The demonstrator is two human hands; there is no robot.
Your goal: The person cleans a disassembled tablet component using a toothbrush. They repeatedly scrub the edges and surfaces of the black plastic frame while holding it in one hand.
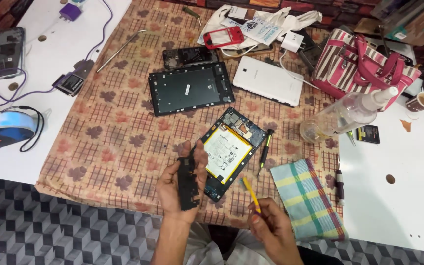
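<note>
**Opened tablet with a removed part held above it**

The left hand [180, 184] grips a black plastic frame piece [188, 182], fingers curled around its long edge, holding it upright just left of the opened tablet [231, 152]. The tablet lies on the patterned cloth [109, 142], its white battery [225, 153] exposed; the frame piece overlaps its lower left corner in view. The right hand [270, 223] pinches a yellow pry tool [251, 194], tip angled up toward the tablet's lower edge, apart from it. A screwdriver [265, 152] lies just right of the tablet; a black screen panel [191, 88] rests beyond; a checked cloth [307, 198] lies to the right.
</note>
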